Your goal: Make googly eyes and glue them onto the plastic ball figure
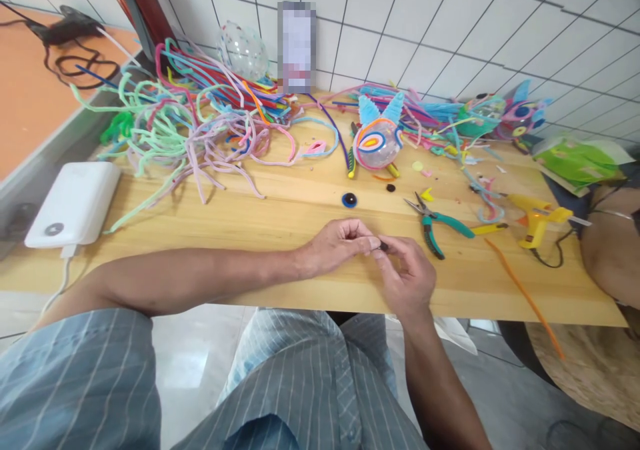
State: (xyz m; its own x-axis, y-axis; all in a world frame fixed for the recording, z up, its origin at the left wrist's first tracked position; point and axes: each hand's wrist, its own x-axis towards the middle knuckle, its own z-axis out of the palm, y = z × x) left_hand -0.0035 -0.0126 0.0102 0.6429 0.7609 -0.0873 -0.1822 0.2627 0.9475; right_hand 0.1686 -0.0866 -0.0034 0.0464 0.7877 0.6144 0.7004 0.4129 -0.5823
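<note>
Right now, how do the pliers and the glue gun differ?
The pliers have teal handles; the glue gun is mainly yellow. The pliers lie with handles spread and have no cord, while the glue gun trails a dark one. Both rest on the wooden table.

Bare lanes on a cluttered counter (300, 297)
Bare wood ran between the left forearm (215, 278) and the tangled fuzzy stems (185, 133); more lay between the right hand (410, 273) and the orange stem (525, 297) crossing the near edge. Pliers (437, 220) and a yellow glue gun (536, 218) stood in the way beyond, the eared ball (383, 149) farther back.
</note>
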